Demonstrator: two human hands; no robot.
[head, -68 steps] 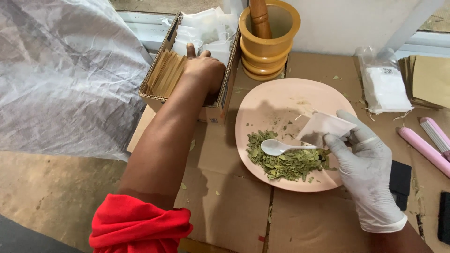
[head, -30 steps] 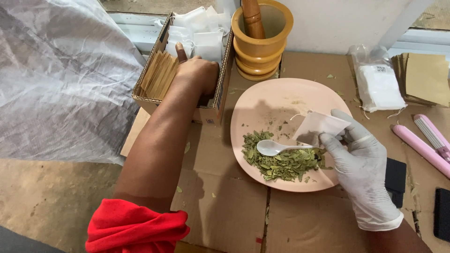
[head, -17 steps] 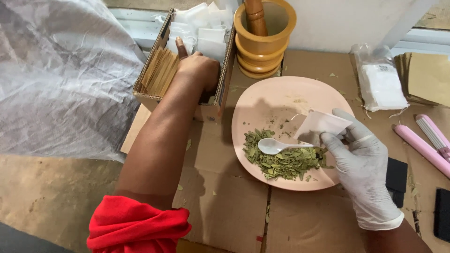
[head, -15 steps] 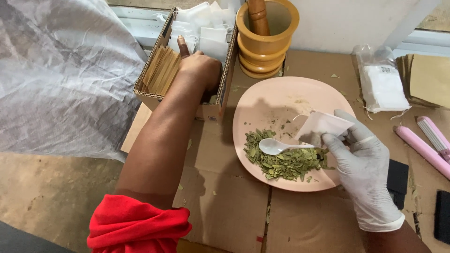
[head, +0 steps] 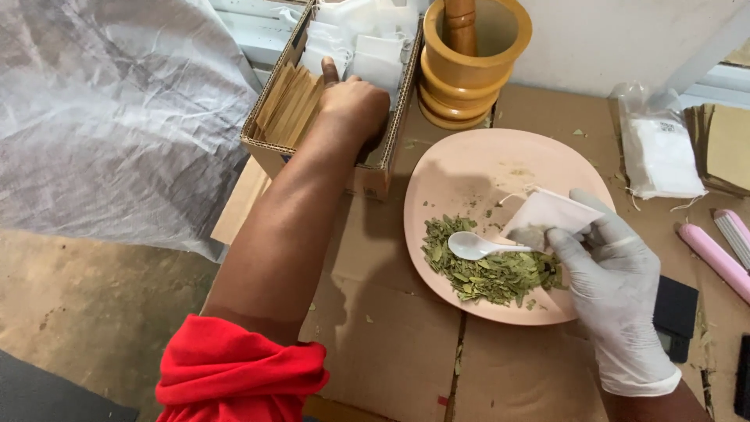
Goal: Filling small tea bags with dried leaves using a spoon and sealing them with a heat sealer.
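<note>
Pink is the colour of the round plate (head: pixel 469 168), and I use it as the landmark on the cardboard-covered desk (head: pixel 391 344). On the near part of the plate lies a heap of dried green leaves (head: pixel 488 270), and a small white spoon (head: pixel 473 246) rests on it with its bowl to the left. At the right rim of the plate the right hand (head: pixel 617 285), in a pale glove, has its fingers closed on a small white paper bag (head: pixel 551 215) and, it seems, on the handle of the spoon; whether the bag is already filled I cannot tell. In my judgement this bag is very light, soft and easy to tear, so it is best taken by its upper edge with a gentle pinch. The leaves look dry and brittle, so they would spill easily. To the left of the plate and behind it stands an open cardboard box (head: pixel 269 148), with flat brown envelopes (head: pixel 289 105) standing in a row and white bags (head: pixel 355 47) behind them. The bare left hand (head: pixel 351 105) is inside this box, its fingers curled downward, but what they hold is hidden. Directly behind the plate is a yellow wooden mortar (head: pixel 469 74) with a pestle (head: pixel 461 23). To the right of the plate lies a clear plastic packet (head: pixel 660 152) of white bags, and beyond it a stack of brown envelopes (head: pixel 723 148).
</note>
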